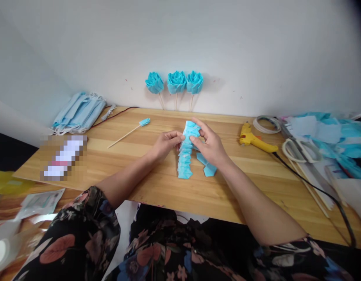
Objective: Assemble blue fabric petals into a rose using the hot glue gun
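Observation:
A long strip of overlapping folded blue petals [185, 156] lies lengthwise in front of me, its near end resting on the wooden table. My left hand [169, 143] pinches the strip's left edge between thumb and fingers. On the other side, my right hand [209, 142] grips its upper part, thumb on top and fingers behind. Beside the strip, partly under my right hand, are a few loose folded blue petals [210, 169]. To the left lies a thin wooden stick [124, 136] with a small blue bud [144, 122] on its end.
Three blue flowers [176, 82] on sticks lean against the wall. A stack of face masks [79, 112] and a phone [65, 158] are at left. A yellow glue gun [256, 139], a tape roll [267, 124], scissors [302, 151] and blue scraps [344, 130] lie at right.

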Motion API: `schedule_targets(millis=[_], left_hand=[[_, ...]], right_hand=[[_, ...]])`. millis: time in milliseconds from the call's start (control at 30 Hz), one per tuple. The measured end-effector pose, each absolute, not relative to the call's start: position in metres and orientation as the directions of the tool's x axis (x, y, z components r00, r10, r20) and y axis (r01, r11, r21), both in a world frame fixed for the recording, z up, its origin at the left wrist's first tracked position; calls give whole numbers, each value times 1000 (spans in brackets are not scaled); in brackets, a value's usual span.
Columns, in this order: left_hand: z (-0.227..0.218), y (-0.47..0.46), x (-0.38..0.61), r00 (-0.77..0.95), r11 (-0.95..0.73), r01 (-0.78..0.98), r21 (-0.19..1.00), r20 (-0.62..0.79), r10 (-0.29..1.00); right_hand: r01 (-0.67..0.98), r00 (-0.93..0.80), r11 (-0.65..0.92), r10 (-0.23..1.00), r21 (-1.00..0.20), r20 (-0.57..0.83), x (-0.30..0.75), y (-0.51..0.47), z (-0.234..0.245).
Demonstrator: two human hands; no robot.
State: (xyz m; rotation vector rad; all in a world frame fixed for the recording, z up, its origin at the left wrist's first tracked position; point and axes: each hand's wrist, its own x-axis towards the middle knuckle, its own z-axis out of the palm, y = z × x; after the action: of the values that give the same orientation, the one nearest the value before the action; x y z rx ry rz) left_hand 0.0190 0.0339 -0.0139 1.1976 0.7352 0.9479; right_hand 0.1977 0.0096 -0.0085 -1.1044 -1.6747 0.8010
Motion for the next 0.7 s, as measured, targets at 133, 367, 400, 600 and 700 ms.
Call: schedule_targets(millis=[133, 367, 400, 600, 700], left_hand=[[-14, 36, 18, 411, 113, -269, 956, 8, 912], [-17, 41, 16, 357, 135, -300, 944, -20, 934], [-17, 41, 16, 370, 132, -300, 945, -12, 929], [-21, 40, 18, 447, 125, -271, 954, 10, 894], [-22, 40, 17, 407, 71, -168, 983, 4, 913]], right_hand=[[330, -102, 358, 933, -873, 344, 201, 11, -9], [243, -157, 329, 942, -913, 297, 196, 12, -11], [249, -151, 324, 944, -913, 294, 195, 12, -12], [296, -67, 305, 952, -905, 299, 195, 12, -11], [284, -53, 306, 951, -909, 303, 196, 11, -10]])
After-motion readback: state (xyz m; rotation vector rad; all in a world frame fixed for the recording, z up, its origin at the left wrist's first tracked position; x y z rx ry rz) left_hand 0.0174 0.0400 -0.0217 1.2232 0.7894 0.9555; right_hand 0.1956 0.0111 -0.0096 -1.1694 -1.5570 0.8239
